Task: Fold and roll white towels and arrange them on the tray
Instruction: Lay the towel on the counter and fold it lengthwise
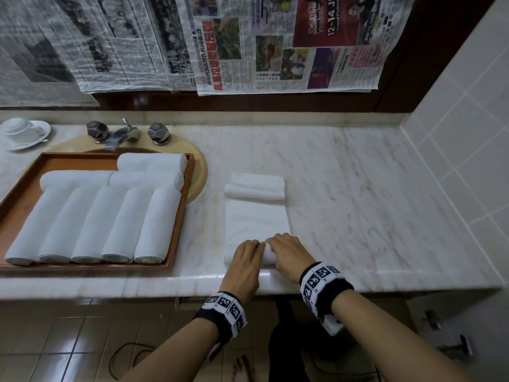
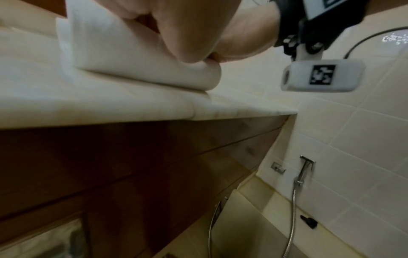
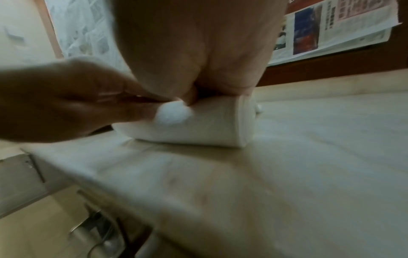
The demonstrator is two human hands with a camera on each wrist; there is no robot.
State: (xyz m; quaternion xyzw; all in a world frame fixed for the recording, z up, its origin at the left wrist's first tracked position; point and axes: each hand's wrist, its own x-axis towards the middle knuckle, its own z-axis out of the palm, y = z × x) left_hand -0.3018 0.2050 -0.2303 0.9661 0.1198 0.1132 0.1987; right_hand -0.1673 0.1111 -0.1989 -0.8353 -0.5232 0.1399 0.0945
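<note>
Towel [image 1: 257, 224]: flat on counter [image 1: 358, 188], near end rolled; laid lengthwise to roll away from edge
Left hand [image 1: 246, 261]: fingers curled over roll; keeps it tight
Right hand [image 1: 289, 252]: curled over roll alongside; keeps ends even
Tray [image 1: 179, 216]: left, holding eight rolls
Hidden: fingertips; roll's middle

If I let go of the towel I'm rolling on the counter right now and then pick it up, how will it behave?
The half-rolled towel is soft cloth, so it will probably sag and the roll loosen once the left hand and right hand release it. Its flat tail lying on the countertop would likely dangle. It looks light, unlikely to slip.
</note>
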